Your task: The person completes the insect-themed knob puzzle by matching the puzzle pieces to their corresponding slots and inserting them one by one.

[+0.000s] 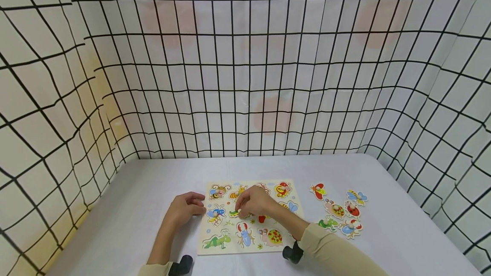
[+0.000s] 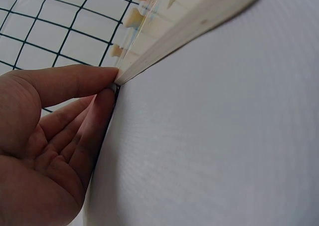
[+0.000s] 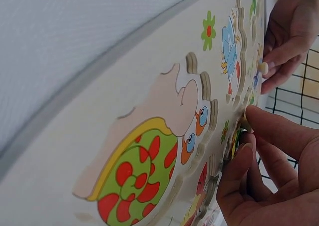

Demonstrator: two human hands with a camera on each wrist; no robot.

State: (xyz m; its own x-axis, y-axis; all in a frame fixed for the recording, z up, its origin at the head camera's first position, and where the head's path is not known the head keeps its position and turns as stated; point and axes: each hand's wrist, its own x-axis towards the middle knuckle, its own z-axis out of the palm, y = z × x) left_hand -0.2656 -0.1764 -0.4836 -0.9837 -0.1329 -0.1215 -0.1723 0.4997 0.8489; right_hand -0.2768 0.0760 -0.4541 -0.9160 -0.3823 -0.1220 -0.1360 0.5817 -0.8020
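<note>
A cream wooden insect puzzle board [image 1: 226,251] lies flat on the white table. My right hand [image 1: 255,202] is over its middle, pinching a green-and-yellow caterpillar puzzle piece [image 1: 233,214] by its knob between thumb and fingertips. In the right wrist view the fingers mostly cover that piece, close over the board. My left hand [image 1: 185,208] rests beside the board's left side, fingertips touching its edge [image 2: 164,41] with fingers fairly straight. Knobbed pieces such as the bee [image 1: 219,191] and mosquito [image 1: 216,214] sit in the board. The snail recess [image 3: 144,176] shows its printed picture.
Right of the board lie several loose pieces: a red-winged bug [image 1: 318,191], a blue-winged insect [image 1: 357,197], a snail [image 1: 334,209], a ladybug [image 1: 352,208], a grasshopper [image 1: 328,223] and a blue beetle [image 1: 350,227]. White walls with a black grid [image 1: 249,90] surround the table.
</note>
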